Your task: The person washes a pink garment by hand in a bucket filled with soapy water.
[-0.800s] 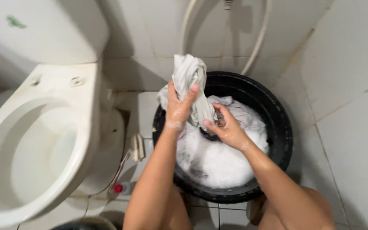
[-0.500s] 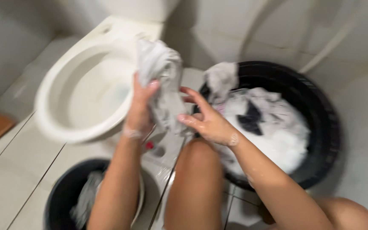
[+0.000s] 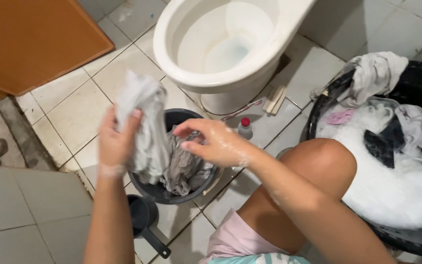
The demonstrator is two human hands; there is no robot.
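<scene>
**Wrung cloth held over the small bucket, suds tub still full**

Nearest to me, a dark dipper (image 3: 142, 217) lies on the floor tiles (image 3: 69, 112) by the person's bare knee (image 3: 321, 159). Just above it the left hand (image 3: 116, 142) is closed around a twisted, pale grey cloth (image 3: 145, 120), which hangs down over the rim of the small dark bucket (image 3: 172, 190). The right hand (image 3: 216, 144), soapy and wet, is spread loosely open over the bucket, its fingertips at the cloth, gripping nothing that I can see. Inside the bucket lies at least one grey garment (image 3: 184, 166) already, so by my reckoning some pieces are through the wash. Off to the right, the big black tub (image 3: 418, 80) is deep in foam, with several garments (image 3: 377, 73) draped and floating, so much looks left. Beyond stand a little red-capped bottle (image 3: 244, 128), the toilet (image 3: 230, 44) and a brown door (image 3: 30, 39).
</scene>
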